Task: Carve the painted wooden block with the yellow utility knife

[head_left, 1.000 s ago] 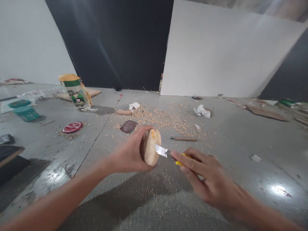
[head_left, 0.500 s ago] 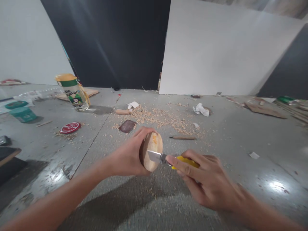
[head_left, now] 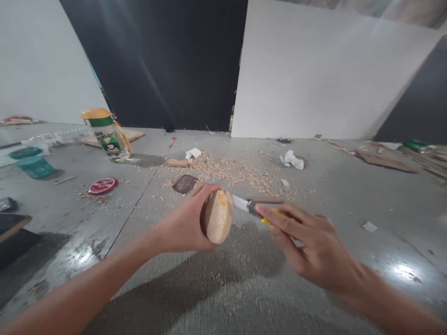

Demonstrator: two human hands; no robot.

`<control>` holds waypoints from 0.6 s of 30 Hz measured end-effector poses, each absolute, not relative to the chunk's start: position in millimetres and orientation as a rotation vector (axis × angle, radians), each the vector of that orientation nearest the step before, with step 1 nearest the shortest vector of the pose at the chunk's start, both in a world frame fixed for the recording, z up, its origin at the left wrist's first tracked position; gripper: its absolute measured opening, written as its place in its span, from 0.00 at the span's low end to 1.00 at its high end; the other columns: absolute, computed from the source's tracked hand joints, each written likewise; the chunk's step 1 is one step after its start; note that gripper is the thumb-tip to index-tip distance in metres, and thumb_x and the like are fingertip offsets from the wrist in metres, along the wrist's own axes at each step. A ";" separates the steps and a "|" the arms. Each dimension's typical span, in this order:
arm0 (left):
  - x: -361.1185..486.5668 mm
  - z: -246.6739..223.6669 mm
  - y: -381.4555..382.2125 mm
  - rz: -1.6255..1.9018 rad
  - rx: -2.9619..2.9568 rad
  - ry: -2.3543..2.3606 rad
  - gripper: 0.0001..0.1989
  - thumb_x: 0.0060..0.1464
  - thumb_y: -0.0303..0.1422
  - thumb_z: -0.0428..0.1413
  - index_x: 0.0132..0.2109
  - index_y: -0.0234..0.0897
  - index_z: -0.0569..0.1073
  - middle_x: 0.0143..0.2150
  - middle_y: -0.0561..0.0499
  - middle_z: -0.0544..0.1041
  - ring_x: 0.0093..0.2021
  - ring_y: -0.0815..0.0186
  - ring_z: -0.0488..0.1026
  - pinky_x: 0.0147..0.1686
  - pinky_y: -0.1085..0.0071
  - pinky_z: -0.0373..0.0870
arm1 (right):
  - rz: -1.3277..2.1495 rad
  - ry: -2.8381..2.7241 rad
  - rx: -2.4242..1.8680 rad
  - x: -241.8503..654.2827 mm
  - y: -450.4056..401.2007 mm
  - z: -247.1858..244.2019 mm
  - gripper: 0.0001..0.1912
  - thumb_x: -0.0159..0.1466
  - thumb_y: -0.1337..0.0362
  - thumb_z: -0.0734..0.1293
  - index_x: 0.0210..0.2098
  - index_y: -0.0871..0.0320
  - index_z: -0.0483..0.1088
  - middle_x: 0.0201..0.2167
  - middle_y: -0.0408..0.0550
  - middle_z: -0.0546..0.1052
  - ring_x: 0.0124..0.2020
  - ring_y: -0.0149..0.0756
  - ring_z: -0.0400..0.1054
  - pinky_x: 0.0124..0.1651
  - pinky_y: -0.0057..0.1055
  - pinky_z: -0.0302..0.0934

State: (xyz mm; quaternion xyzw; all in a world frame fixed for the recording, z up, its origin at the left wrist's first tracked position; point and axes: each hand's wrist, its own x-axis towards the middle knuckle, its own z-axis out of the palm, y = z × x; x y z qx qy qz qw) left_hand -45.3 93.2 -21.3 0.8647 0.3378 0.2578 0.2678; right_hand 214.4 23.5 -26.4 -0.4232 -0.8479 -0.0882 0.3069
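Round wooden piece [head_left: 219, 217], pale, an orange-yellow mark near the top of its cut face; held up over the grey floor [head_left: 331, 195], face tilted toward 3 o'clock. Clock directions below are taken from this piece, 12 being straight away from the wearer.

Left hand [head_left: 183, 224]: at 9 o'clock, curved round the side of the piece, thumb side over the top, other fingers beneath; firm wrap. Right hand [head_left: 310, 244]: at 4 o'clock, closed round the yellow handle of a knife [head_left: 240, 203], finger laid forward along it. Blade points back at the upper right rim of the piece, tip just beside it; contact or gap, cannot tell.

Scatter on floor: wood shavings [head_left: 232, 171] at 1 o'clock, a broad loose spread. Slim wooden-handled tool [head_left: 268, 201] between 2 and 3, lying flat, partly behind the knife and right hand. Crumpled white paper [head_left: 292, 160] at 2. Dark brown square [head_left: 185, 184] at 10, near the left hand; small wooden block [head_left: 178, 163] beyond it, by the shavings.

Farther out: yellow-lidded bottle [head_left: 107, 137] upright at 10; red round lid [head_left: 103, 186] and teal tub [head_left: 35, 167] between 9 and 10. White scrap [head_left: 369, 226] at 3, well apart.
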 end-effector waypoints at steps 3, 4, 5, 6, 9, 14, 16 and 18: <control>-43.2 -21.9 91.7 0.712 2.320 0.916 0.41 0.35 0.29 0.63 0.57 0.41 0.56 0.55 0.44 0.64 0.53 0.54 0.66 0.52 0.56 0.66 | -0.171 -2.319 -1.109 206.6 15.4 -28.3 0.23 0.69 0.69 0.59 0.62 0.49 0.62 0.33 0.44 0.72 0.27 0.30 0.68 0.28 0.29 0.59; -42.3 -21.3 91.0 0.717 2.325 0.913 0.40 0.35 0.28 0.63 0.57 0.41 0.57 0.55 0.44 0.65 0.53 0.54 0.65 0.52 0.57 0.66 | -0.151 -2.339 -1.115 204.5 13.1 -29.0 0.23 0.69 0.69 0.59 0.62 0.49 0.61 0.32 0.43 0.71 0.27 0.31 0.68 0.28 0.30 0.59; -41.3 -20.4 90.1 0.720 2.333 0.910 0.40 0.35 0.28 0.63 0.57 0.41 0.58 0.54 0.45 0.65 0.53 0.54 0.65 0.52 0.57 0.67 | -0.135 -2.355 -1.123 203.0 11.3 -29.4 0.23 0.69 0.68 0.58 0.62 0.49 0.61 0.31 0.42 0.70 0.26 0.31 0.67 0.28 0.30 0.59; -40.4 -19.4 89.2 0.724 2.340 0.909 0.39 0.35 0.28 0.62 0.56 0.42 0.59 0.54 0.45 0.65 0.53 0.54 0.66 0.51 0.58 0.67 | -0.125 -2.367 -1.131 202.0 9.9 -29.6 0.23 0.70 0.68 0.58 0.62 0.49 0.61 0.31 0.42 0.70 0.25 0.31 0.67 0.27 0.30 0.59; -38.6 -17.1 86.7 0.723 2.357 0.914 0.38 0.34 0.28 0.62 0.56 0.42 0.60 0.52 0.46 0.66 0.52 0.54 0.66 0.50 0.59 0.68 | -0.116 -2.392 -1.123 201.6 8.1 -29.1 0.23 0.70 0.68 0.58 0.63 0.47 0.60 0.30 0.41 0.69 0.24 0.31 0.66 0.27 0.30 0.58; -38.2 -16.8 84.6 0.718 2.358 0.935 0.39 0.35 0.29 0.63 0.56 0.42 0.58 0.52 0.46 0.65 0.51 0.55 0.66 0.49 0.58 0.68 | -0.091 -2.406 -1.128 202.2 6.9 -28.1 0.23 0.69 0.68 0.58 0.62 0.48 0.62 0.29 0.41 0.68 0.23 0.30 0.64 0.26 0.30 0.55; -38.4 -16.7 84.3 0.708 2.346 0.950 0.40 0.35 0.29 0.63 0.57 0.42 0.57 0.53 0.46 0.65 0.51 0.55 0.67 0.49 0.58 0.68 | -0.100 -2.417 -1.135 202.0 6.5 -28.7 0.22 0.69 0.68 0.59 0.62 0.49 0.63 0.30 0.41 0.68 0.23 0.29 0.63 0.26 0.30 0.55; -38.7 -16.2 84.5 0.692 2.339 0.950 0.40 0.35 0.29 0.63 0.57 0.42 0.57 0.53 0.46 0.65 0.51 0.55 0.67 0.49 0.58 0.68 | -0.128 -2.418 -1.132 201.6 6.1 -29.9 0.22 0.69 0.68 0.59 0.62 0.49 0.63 0.30 0.42 0.68 0.22 0.29 0.62 0.26 0.30 0.54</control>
